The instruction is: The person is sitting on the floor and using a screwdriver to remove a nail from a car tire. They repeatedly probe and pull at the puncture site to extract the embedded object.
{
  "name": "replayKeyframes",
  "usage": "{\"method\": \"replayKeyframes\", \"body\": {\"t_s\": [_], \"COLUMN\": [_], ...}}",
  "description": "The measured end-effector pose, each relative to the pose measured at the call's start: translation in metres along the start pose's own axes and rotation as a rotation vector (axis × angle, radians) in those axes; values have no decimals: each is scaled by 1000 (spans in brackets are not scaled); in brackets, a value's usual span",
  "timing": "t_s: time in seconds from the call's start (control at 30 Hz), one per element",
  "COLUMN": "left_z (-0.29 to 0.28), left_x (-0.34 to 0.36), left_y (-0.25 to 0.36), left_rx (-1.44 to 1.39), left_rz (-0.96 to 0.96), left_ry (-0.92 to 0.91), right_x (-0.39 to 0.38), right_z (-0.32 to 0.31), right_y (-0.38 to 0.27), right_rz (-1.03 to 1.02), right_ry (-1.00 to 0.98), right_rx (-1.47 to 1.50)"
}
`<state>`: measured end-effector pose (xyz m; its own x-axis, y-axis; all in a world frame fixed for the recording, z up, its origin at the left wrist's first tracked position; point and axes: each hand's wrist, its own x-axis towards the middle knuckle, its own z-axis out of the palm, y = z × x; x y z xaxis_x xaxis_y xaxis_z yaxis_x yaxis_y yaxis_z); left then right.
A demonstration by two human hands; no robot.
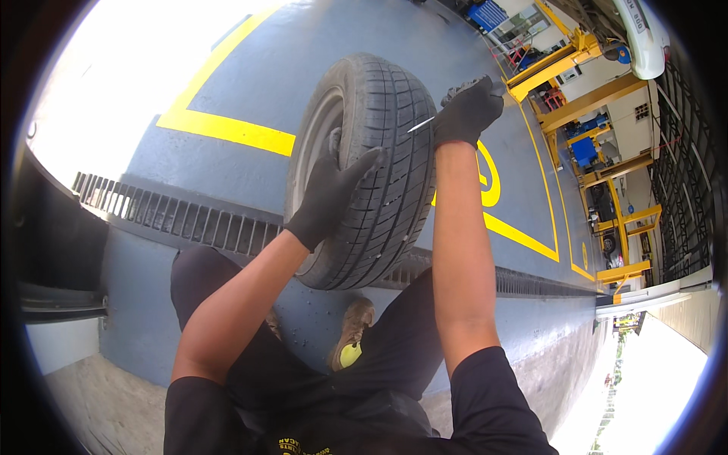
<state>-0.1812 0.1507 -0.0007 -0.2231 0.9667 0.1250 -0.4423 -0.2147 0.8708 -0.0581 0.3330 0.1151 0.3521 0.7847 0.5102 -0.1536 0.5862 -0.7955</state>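
Note:
In the head view, a car tyre (pixel 383 189) on a wheel rim (pixel 318 125) stands upright in front of my bent legs. My black-gloved left hand (pixel 334 189) grips its left side, fingers over the sidewall near the rim, thumb on the tread. At the upper right of the tread, my black-gloved right hand (pixel 466 114) is closed on a tool with a thin pointed metal shaft (pixel 418 125); most of the tool is hidden in the glove, along with whatever dark grey material shows above the fingers. Small pale flecks dot the tread.
A slotted drain grate (pixel 174 216) crosses the blue floor (pixel 220 83) beside yellow painted lines. Yellow vehicle lifts (pixel 561 114), blue tool cabinets (pixel 584 152) and a raised white car (pixel 637 38) line the right. Bright openings lie at upper left and lower right.

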Motion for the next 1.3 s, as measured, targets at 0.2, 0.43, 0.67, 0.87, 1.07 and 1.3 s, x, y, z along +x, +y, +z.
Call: {"method": "replayKeyframes", "body": {"t_s": [0.2, 0.43, 0.67, 0.87, 1.07, 1.3], "left_z": [4, -1, -2, -5, 0, 0], "left_x": [-1, -1, -2, -2, -1, -4], "left_y": [-4, -10, -4, -4, -1, 5], "left_rx": [35, 130, 237, 259, 183, 313], "left_rz": [-29, 43, -25, 47, -107, -61], "left_ry": [35, 13, -45, -89, -22, -66], "right_x": [-5, -4, -15, -82, -85, -85], "right_z": [1, -1, -16, -26, -22, -22], "right_y": [15, 26, 4, -46, -59, -52], "right_rz": [-3, -197, 372, 209, -31, -174], "right_ry": [6, -61, -10, 38, 80, 176], "right_rx": [-64, -312, -27, 179, 148, -113]}}
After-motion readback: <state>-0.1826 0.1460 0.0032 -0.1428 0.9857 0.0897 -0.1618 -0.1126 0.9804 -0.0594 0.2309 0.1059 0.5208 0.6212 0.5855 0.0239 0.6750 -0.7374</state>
